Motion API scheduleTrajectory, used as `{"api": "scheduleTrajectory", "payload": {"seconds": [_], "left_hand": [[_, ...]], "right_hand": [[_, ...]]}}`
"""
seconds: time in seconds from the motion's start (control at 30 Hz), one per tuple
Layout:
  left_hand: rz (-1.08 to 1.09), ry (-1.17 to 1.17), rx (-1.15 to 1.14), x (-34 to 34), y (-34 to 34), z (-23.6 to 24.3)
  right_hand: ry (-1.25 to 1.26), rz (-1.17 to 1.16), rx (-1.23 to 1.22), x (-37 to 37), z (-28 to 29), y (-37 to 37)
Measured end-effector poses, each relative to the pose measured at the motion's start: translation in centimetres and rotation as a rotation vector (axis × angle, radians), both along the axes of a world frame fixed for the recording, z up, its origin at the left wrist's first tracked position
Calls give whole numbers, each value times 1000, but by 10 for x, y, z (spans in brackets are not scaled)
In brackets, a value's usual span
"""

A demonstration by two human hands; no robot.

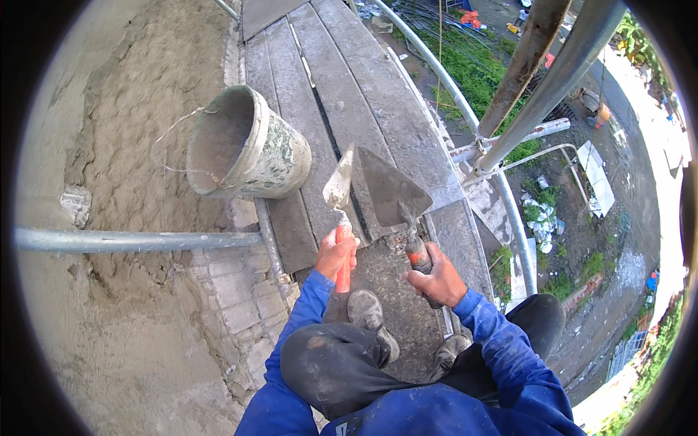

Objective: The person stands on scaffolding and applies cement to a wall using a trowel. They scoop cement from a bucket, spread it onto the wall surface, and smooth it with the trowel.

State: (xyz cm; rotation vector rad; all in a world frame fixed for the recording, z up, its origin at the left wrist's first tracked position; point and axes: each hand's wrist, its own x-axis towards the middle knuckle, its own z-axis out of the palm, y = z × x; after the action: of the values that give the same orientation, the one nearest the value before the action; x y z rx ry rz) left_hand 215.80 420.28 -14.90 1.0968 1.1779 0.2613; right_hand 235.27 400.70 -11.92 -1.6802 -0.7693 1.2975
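My left hand (336,254) is closed round the orange handle of a small trowel (339,182), whose pale, mortar-smeared blade points away from me. In my right hand (442,277) is the dark, orange-banded handle of a larger trowel (392,190). Its broad grey blade is spread out just right of the small one, over the planks. The two blades are close together; I cannot tell whether they touch. A mortar-stained bucket (280,156) with a wire handle stands ahead and to the left, grey inside.
Grey scaffold planks (349,80) with gaps run ahead of me. On the left is a wall with rough wet-looking mortar (145,123), crossed by a metal pipe (138,240). Scaffold poles (549,83) and a curved rail (520,232) edge the right side, above ground with grass and debris.
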Motion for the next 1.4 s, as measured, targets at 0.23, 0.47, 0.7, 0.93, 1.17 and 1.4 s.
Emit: {"api": "scheduleTrajectory", "payload": {"seconds": [0.23,0.47,0.7,0.93,1.17,1.4], "left_hand": [[50,-208,360,1,-3,27],[-441,5,491,7,-18,59],[-616,21,869,36,-32,75],[-702,47,956,37,-30,69],[-603,6,948,48,-35,78],[-670,119,935,47,-27,72]], "right_hand": [[-339,-93,143,1,-20,-4],[-486,5,-16,2,-9,-5],[-515,52,-16,1,-9,-6],[-528,19,18,6,-13,-10],[-581,86,-27,3,-25,-9],[-600,144,-77,2,-22,-9]]}}
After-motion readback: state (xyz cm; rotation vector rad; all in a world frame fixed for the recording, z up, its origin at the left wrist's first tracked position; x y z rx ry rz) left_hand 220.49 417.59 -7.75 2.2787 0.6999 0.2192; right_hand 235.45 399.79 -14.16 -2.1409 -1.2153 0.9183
